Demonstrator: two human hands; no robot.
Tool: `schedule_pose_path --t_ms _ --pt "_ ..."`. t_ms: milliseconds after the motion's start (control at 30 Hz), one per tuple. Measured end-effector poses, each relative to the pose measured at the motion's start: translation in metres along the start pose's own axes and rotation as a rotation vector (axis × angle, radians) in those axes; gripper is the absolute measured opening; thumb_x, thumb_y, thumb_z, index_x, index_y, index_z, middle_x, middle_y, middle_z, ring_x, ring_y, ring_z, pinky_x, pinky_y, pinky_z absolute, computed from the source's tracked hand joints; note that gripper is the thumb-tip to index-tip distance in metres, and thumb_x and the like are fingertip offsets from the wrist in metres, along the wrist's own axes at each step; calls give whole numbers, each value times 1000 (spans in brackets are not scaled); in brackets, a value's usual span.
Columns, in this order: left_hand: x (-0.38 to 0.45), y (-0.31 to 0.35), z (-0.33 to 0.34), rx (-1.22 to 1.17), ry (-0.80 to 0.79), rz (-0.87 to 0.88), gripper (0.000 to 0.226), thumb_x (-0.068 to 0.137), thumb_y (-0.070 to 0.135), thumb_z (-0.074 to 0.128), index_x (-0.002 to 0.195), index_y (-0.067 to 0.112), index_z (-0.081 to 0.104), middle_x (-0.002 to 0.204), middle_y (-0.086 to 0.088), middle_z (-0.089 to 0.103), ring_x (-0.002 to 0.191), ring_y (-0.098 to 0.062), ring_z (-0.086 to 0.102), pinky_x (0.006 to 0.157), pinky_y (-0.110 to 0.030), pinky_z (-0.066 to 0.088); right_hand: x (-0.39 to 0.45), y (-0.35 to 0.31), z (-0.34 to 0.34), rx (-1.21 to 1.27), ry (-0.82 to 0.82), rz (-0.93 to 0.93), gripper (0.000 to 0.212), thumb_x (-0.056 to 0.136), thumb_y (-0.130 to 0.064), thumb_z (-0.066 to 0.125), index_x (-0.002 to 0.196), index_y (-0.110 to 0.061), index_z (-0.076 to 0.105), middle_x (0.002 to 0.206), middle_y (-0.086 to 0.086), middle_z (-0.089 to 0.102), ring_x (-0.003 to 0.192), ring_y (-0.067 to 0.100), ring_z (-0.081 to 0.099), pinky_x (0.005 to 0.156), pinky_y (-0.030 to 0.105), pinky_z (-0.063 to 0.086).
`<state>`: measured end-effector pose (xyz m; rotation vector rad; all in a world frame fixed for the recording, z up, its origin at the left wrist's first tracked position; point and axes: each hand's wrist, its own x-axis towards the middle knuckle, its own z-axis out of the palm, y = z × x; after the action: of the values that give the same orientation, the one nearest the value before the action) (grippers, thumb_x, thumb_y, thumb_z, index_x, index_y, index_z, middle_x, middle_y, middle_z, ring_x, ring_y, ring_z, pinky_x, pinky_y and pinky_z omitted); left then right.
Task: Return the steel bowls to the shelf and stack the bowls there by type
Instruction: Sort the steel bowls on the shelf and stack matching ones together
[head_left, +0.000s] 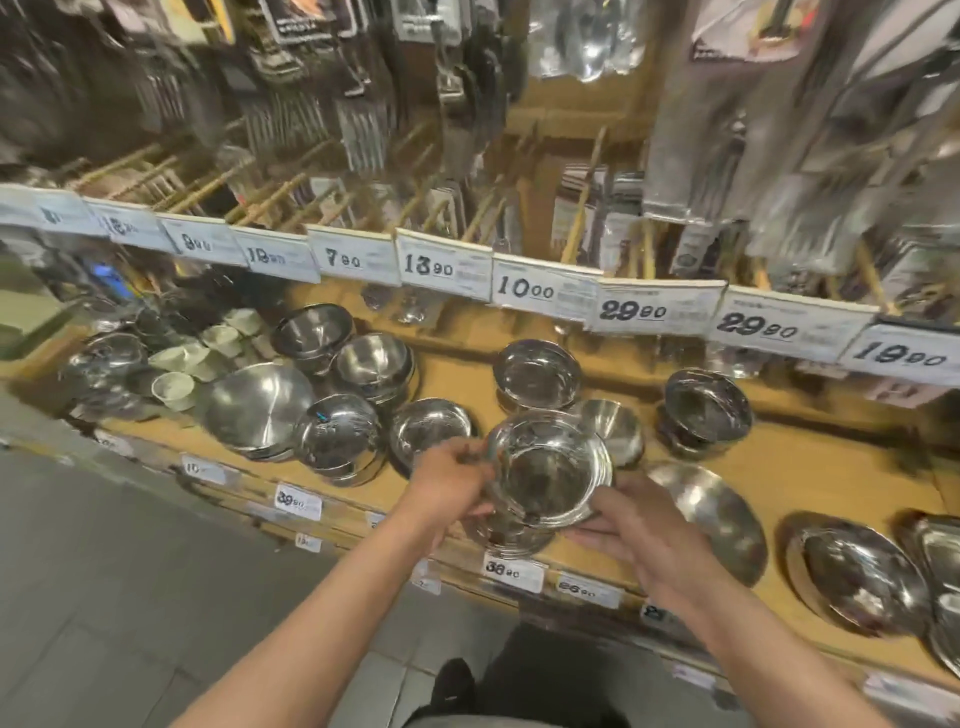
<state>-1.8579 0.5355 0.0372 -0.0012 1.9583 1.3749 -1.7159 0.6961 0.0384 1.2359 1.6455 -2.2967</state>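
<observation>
Risk first: held bowl (550, 467) carried tilted above the shelf's front edge (332, 512), over another bowl or short stack (506, 535) sitting right at that edge. Left hand (452, 480) pinching the near-left rim, fingers curled tight over the lip; right hand (634, 525) cupped under the near-right side, fingers pressed together beneath, thumb on the rim. Slick steel and a thin rim pinch: likely slip toward the floor if either grip loosens. Possible knock to the edge stack on the way down, tipping it off the shelf.

Surroundings, left to right: pale small cups (208, 348) at the shelf's far left; wide shallow bowl (260, 405) beside them; deep bowl stacks (374, 364) toward the back; low bowl (428, 428) just left of the hands. Behind the held bowl, a matching-looking stack (537, 374), probably its home, with a tilted bowl (618, 428) partly in the way. Further right, dark deep bowl stack (709, 408), then flat plates (857, 577) at the front right corner. Price tags (545, 288) overhanging the back.
</observation>
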Motion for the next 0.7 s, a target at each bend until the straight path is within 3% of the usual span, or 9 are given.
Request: schedule_pose_path --t_ms 133,233,333,367,433,533,633,700 --pt "24 -6 -33 151 3 17 11 97 15 66 104 8 72 92 -12 76 73 -16 74 75 -36 65 27 14 35 -120 144 18 51 96 -12 62 143 -1 45 110 19 68 90 22 73 74 30 64" --pt "35 -10 -40 328 0 77 25 99 25 61 91 5 74 83 -17 74 66 -18 70 76 -37 62 40 25 47 -178 277 -9 28 94 -10 62 120 3 60 94 14 65 80 19 69 60 20 59" --pt "43 -13 -46 524 13 155 33 101 24 55 81 9 76 74 -5 75 61 -14 64 78 -32 55 39 29 54 -367 376 -64 3 91 -11 66 91 -13 68 87 4 71 67 7 71 47 9 47" --pt "44 -14 -46 562 -4 157 31 101 21 54 80 13 75 73 -1 73 64 -12 64 83 -34 55 39 32 55 -454 400 -95 9 90 -10 67 86 -18 69 79 -2 72 57 -1 68 44 5 41" --pt "47 -16 -46 661 -50 163 26 100 17 53 90 14 76 88 -2 75 84 -19 69 97 -39 53 39 34 56 -637 442 -154 8 89 -12 68 91 -18 73 64 -11 65 45 -9 59 38 5 34" --pt "48 -17 -42 755 -54 186 25 99 18 55 109 9 76 118 -11 74 116 -32 64 110 -48 43 40 32 59 -814 473 -161 27 89 -17 69 116 -15 69 72 -2 70 54 5 59 52 19 41" --pt "50 -20 -41 735 -48 214 24 98 21 58 113 11 73 115 -11 74 112 -31 65 107 -47 46 42 33 59 -808 493 -151 41 88 -17 68 129 -12 64 82 1 72 60 9 60 54 17 41" --pt "51 -21 -42 697 -56 222 22 97 17 59 114 11 72 112 -11 74 106 -30 69 101 -44 52 43 35 59 -809 493 -150 44 88 -16 68 131 -11 62 91 6 75 71 19 65 64 23 43"
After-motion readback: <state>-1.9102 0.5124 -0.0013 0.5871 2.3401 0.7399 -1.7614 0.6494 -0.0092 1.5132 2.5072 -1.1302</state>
